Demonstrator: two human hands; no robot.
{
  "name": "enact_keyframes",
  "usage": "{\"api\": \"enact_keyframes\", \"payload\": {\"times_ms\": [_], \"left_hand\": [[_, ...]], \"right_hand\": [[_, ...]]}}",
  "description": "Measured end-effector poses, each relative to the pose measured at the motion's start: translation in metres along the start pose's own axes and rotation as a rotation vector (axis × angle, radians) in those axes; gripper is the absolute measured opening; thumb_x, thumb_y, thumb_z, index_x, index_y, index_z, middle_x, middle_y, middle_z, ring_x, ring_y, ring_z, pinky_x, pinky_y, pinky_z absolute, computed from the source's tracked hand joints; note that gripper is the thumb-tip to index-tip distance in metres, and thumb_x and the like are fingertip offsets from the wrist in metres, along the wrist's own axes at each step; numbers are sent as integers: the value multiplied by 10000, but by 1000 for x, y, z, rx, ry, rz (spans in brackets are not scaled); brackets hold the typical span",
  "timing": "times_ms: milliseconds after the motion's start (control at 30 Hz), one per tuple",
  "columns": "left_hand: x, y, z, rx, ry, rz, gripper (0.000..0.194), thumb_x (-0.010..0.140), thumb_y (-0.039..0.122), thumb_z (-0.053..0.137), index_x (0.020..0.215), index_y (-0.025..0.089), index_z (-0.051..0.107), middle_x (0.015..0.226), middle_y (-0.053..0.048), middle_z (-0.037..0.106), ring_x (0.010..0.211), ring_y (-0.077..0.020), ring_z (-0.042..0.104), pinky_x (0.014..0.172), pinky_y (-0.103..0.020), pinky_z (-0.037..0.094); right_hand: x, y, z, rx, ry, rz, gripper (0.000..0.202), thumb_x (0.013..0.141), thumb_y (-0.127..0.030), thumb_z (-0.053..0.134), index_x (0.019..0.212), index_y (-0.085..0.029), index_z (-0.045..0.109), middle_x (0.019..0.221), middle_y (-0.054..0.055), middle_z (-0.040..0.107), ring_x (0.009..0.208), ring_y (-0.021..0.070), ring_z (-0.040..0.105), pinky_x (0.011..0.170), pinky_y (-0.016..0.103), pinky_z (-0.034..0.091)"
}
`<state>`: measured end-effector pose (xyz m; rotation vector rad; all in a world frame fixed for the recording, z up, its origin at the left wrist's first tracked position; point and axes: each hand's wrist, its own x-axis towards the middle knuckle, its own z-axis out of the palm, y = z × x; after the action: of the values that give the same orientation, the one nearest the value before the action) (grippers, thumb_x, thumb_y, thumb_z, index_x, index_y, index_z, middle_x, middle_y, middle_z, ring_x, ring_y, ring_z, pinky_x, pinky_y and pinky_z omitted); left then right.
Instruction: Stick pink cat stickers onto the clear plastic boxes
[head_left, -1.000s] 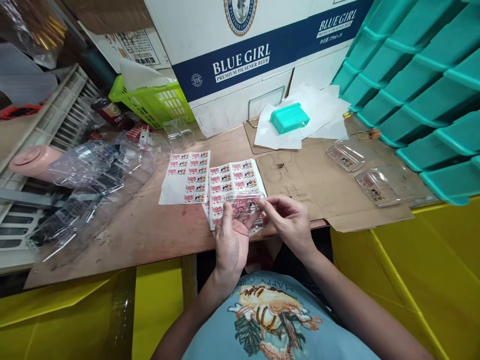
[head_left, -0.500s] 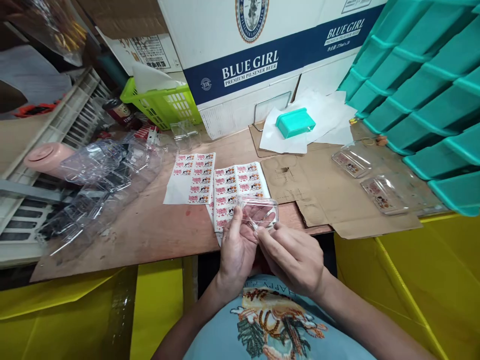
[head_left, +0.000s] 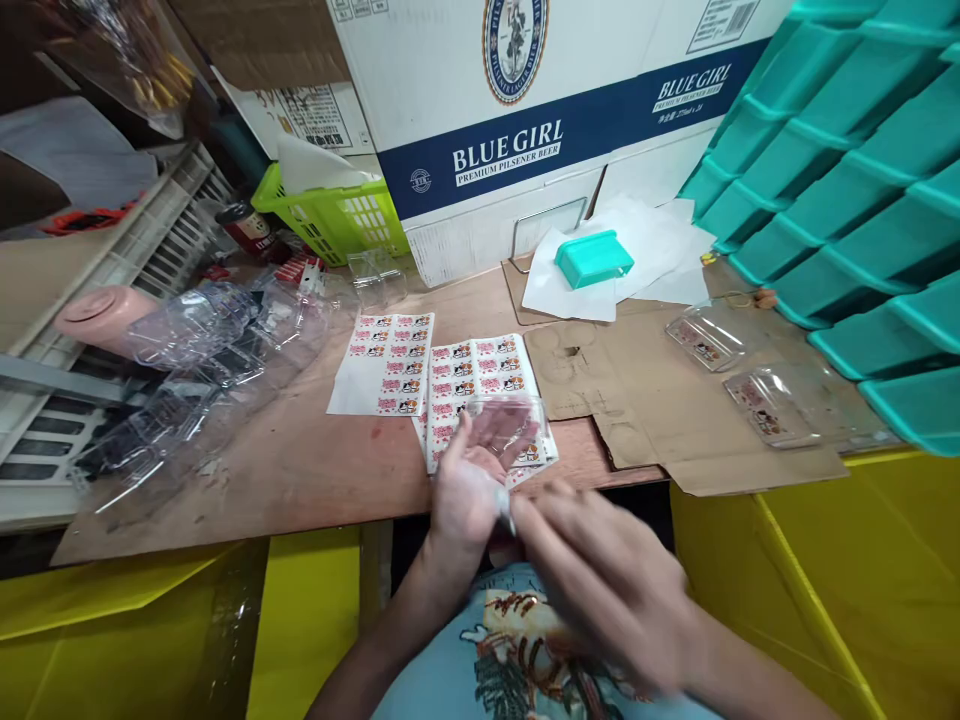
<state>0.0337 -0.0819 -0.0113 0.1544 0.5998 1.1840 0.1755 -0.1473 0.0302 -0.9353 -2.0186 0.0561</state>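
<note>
My left hand holds a clear plastic box, with its fingers visible behind the see-through plastic. Close by the left wrist is my right hand, blurred by motion. Its fingers are pinched together at a small pale, translucent piece too smeared to name. Under and beyond the box lies a stack of sticker sheets printed with cats and pink lettering. Left of that stack is another sticker sheet, partly bare.
Two clear boxes with stickers rest on flattened cardboard at right. A turquoise tray sits on white paper, near stacked turquoise bins. Clear plastic boxes are piled left, below a green basket. A beer carton stands behind.
My right hand has pulled away from the box toward my body, with a pale piece at its fingertips. My left hand still holds the box, its fingers now more spread behind it.
</note>
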Motion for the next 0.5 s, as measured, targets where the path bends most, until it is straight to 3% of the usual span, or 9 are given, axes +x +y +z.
{"api": "enact_keyframes", "payload": {"times_ms": [100,233,300,500], "left_hand": [[1,3,1,13,25,63,372,971,391,470,1004,111,714,1129,-151,722,1196,-276,618,1055,-454,464],[-8,-2,6,51,113,71,273,947,336,535,1053,139,692,1170,-125,708,1145,-258,646,974,-411,525],[-12,-6,8,40,163,85,203,928,302,569,1006,162,693,1128,-94,723,1087,-243,671,937,-410,544],[-15,-9,7,-23,131,75,204,925,309,562,918,158,698,1019,-75,747,1083,-246,670,1009,-459,495]], "right_hand": [[8,-11,-11,73,35,215,367,864,-112,615,1186,-270,690,940,56,745,802,194,693,655,286,577],[13,13,6,515,194,772,93,858,-188,679,908,-227,746,786,30,709,626,143,657,541,247,557],[9,27,17,722,241,964,64,829,-255,729,875,-216,748,748,16,696,580,117,626,516,223,552],[3,35,28,974,263,1139,182,736,-331,809,822,-183,748,669,1,639,505,99,545,449,232,541]]}}
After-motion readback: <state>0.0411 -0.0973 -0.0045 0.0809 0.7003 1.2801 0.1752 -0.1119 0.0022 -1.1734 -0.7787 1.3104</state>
